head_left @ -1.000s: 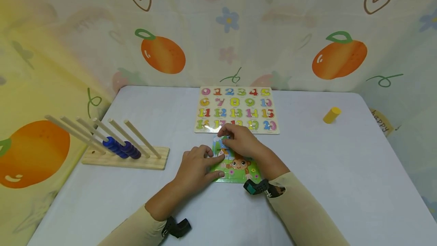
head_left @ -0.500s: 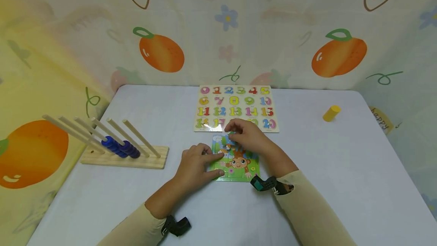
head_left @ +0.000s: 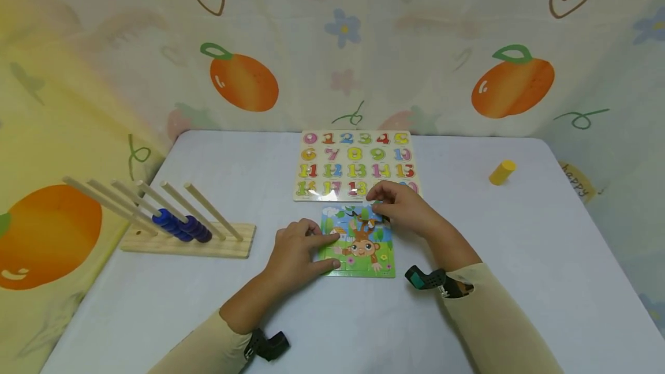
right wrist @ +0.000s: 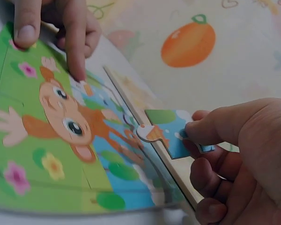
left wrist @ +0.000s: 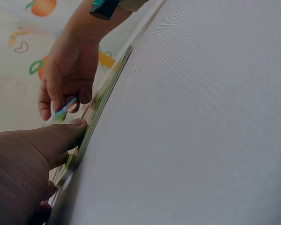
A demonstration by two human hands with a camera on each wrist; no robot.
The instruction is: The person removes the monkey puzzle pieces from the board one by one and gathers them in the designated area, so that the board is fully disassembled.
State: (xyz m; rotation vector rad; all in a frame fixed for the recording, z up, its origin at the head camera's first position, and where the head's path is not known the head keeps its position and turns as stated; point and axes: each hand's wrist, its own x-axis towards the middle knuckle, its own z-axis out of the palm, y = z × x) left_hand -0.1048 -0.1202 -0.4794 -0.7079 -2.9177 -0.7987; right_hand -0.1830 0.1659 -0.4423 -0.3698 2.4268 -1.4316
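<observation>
A small jigsaw puzzle (head_left: 362, 250) with a monkey picture lies flat on the white table. My left hand (head_left: 293, 250) is at its left side, with thumb and index finger extended onto the puzzle's edge. Over the puzzle's upper right corner, my right hand (head_left: 407, 206) pinches a jigsaw piece (right wrist: 171, 133) between thumb and fingers. In the right wrist view the piece is blue and green with a small brown-and-white detail, held tilted above the board. The left wrist view also shows the piece (left wrist: 63, 110) in the right fingers, seen nearly edge-on.
Behind the puzzle lies a wooden number board (head_left: 343, 163), partly covered by the right hand. A wooden peg stand (head_left: 187, 241) with blue beads (head_left: 171, 223) is on the left. A yellow cylinder (head_left: 502, 172) stands toward the back right. A printed curtain (head_left: 405, 74) hangs behind.
My right hand has moved rightward from the puzzle's upper left to its upper right corner, uncovering more of the picture. The left hand has stayed in place.
</observation>
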